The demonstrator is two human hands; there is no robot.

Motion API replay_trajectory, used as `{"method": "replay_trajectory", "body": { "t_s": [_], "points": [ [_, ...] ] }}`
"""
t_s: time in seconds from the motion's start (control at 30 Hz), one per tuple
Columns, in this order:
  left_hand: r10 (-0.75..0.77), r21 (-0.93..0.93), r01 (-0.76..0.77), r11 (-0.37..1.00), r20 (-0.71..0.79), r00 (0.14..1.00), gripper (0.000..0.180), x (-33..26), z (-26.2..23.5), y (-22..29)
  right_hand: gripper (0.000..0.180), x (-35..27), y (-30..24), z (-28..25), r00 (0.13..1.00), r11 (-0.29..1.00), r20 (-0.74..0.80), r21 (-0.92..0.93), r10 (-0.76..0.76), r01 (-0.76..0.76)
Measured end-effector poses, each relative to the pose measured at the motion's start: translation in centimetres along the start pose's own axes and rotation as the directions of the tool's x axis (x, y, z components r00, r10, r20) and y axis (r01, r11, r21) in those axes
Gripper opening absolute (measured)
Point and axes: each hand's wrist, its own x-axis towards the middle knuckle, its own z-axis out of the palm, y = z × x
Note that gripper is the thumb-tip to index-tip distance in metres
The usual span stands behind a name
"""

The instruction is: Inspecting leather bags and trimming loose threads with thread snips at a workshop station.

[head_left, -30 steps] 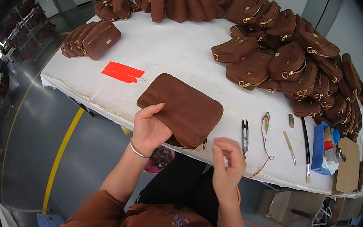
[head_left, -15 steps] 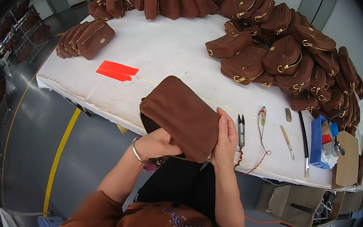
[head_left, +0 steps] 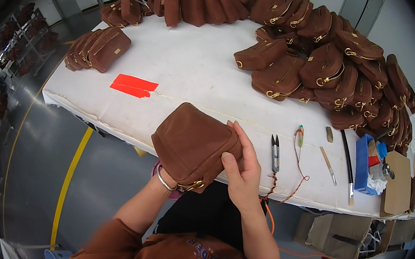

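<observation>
A brown zippered pouch (head_left: 195, 141) is tilted above the near edge of the table, with its end panel and gold zipper hardware (head_left: 193, 184) toward me. My right hand (head_left: 241, 170) grips the right side, thumb on the near face and fingers along the far edge. Only the wrist and heel of my left hand (head_left: 166, 178) show, beneath the pouch's lower left by the zipper; its fingers are hidden by the pouch, and I cannot see whether they are inside or under it. A silver bangle (head_left: 162, 180) circles that wrist.
Many similar brown pouches (head_left: 279, 76) are piled along the back and right of the white table (head_left: 194, 66). Red tape (head_left: 134, 86) lies at left. Right of me are thread snips (head_left: 275, 153), a corded tool (head_left: 300, 135), brushes (head_left: 328, 166) and a blue bin (head_left: 365, 172).
The pouch has been turned so its end and zipper hardware face me. My left hand has gone further behind it, and my right hand has shifted slightly left with its thumb on the near face.
</observation>
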Motion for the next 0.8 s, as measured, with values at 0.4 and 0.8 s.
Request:
{"method": "replay_trajectory", "body": {
  "t_s": [0.4,0.8],
  "points": [
    [0.032,-0.079,-0.034,0.996,-0.034,0.999,0.038,1.7,-1.6,2.3,0.035,-0.9,0.8,0.8,0.979,0.961,-0.202,-0.270,0.013,-0.069],
    [-0.358,-0.829,0.349,0.437,0.196,0.913,0.041,0.9,-0.2,1.1,0.030,0.5,-3.2,-0.3,0.971,0.923,-0.239,-0.369,0.015,-0.106]
  ]
}}
